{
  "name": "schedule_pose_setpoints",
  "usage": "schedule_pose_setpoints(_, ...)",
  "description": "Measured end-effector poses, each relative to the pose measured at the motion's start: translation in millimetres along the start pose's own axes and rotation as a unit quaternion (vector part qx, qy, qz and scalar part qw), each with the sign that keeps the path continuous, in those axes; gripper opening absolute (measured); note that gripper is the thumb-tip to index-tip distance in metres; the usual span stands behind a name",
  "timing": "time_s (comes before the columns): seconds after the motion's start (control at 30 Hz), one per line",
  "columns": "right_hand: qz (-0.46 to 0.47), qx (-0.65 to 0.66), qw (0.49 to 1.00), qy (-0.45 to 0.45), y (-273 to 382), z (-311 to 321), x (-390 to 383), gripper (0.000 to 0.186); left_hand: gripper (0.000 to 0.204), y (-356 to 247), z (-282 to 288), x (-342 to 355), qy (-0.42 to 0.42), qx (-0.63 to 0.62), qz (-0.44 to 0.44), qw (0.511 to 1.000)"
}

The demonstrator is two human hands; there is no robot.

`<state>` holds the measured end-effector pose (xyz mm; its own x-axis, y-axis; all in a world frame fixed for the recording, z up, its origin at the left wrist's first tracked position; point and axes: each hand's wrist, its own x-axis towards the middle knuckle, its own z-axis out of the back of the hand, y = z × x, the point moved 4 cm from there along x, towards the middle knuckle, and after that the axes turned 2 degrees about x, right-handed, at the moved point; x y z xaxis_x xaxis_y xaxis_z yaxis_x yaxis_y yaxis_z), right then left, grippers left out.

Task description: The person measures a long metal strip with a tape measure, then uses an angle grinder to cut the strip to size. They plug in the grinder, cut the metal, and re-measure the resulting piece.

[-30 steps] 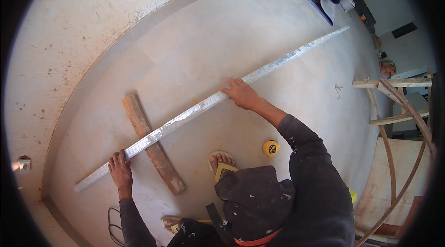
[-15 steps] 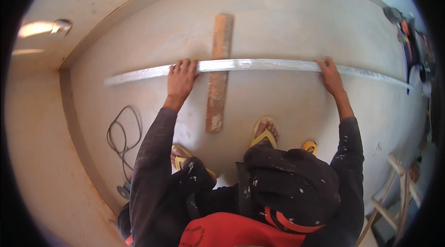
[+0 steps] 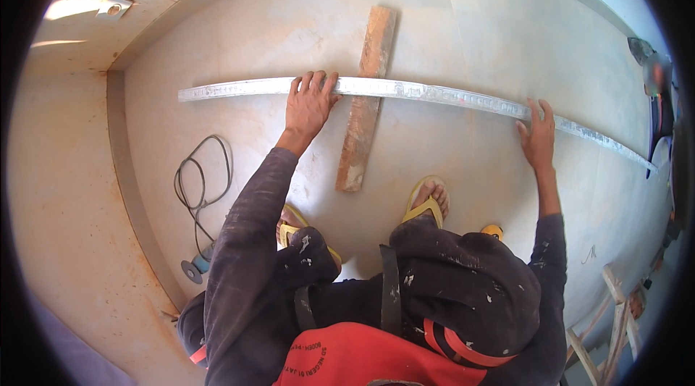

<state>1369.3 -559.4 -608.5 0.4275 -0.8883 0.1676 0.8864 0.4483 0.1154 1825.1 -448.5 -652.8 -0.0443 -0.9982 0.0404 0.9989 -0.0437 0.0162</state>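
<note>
A long silver metal bar (image 3: 434, 95) lies crosswise over a rough wooden board (image 3: 357, 145) on the floor. My left hand (image 3: 311, 105) grips the bar just left of the board, fingers bent over its top edge. Farther right, my right hand (image 3: 536, 137) has its fingers curled over the same bar, with the thumb on the near side. Below the board, my feet in yellow flip-flops (image 3: 433, 205) show, and a yellow tape measure (image 3: 493, 230) is partly hidden behind my dark trouser leg.
A looped dark cable (image 3: 200, 169) runs to a blue tool with a disc (image 3: 195, 268) at left. Walls with a low skirting (image 3: 127, 147) curve around me; a socket box (image 3: 114, 6) sits upper left. A wooden frame (image 3: 619, 299) stands lower right, with assorted items (image 3: 659, 111) along the right edge.
My view has turned, so the bar, diagonal a second ago, now runs nearly across the picture. Since half a second ago its right end sits lower in view. Both hands have stayed on it.
</note>
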Motion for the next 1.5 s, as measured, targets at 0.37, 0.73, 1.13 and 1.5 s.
schedule_pose_setpoints(0.37,-0.097,0.397,0.892,0.192,322,-88,-51,0.091,0.046,13,3,16,0.041,-0.038,-0.059,0.997)
schedule_pose_setpoints(0.73,-0.139,0.355,0.924,-0.006,304,-109,-70,0.078,0.044,22,9,13,-0.029,-0.017,-0.066,0.997)
schedule_pose_setpoints(1.13,-0.12,0.313,0.942,-0.012,272,-94,-71,0.069,0.046,17,-6,24,-0.012,-0.044,-0.042,0.998)
schedule_pose_setpoints(1.5,-0.37,0.726,0.487,0.314,165,-54,-82,0.052,0.058,78,126,-174,0.587,-0.167,0.066,0.79)
